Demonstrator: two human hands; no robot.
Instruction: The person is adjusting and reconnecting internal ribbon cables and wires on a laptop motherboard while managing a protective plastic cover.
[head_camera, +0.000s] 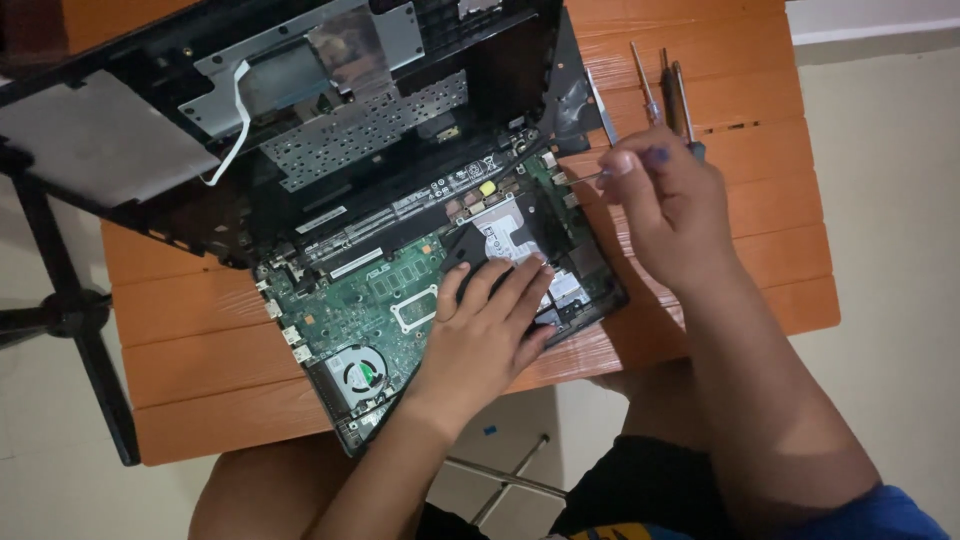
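1. An opened laptop (400, 300) lies on an orange table (200, 340), its green board bare and a round fan (360, 375) near the front left corner.
2. The left hand (485, 335) rests flat on the laptop's right part, fingers spread and closed on nothing, fingertips touching a silver drive (510, 235) in its bay.
3. The right hand (665, 195) hovers over the laptop's right edge, fingers pinched shut around a thin screwdriver (585, 178); its tip points left toward the board's upper right corner.
4. The lifted top cover (300, 110) leans back behind the board, with a white ribbon cable (235, 120) hanging from it.
5. Three more tools (665, 85) lie side by side on the table just beyond the right hand.
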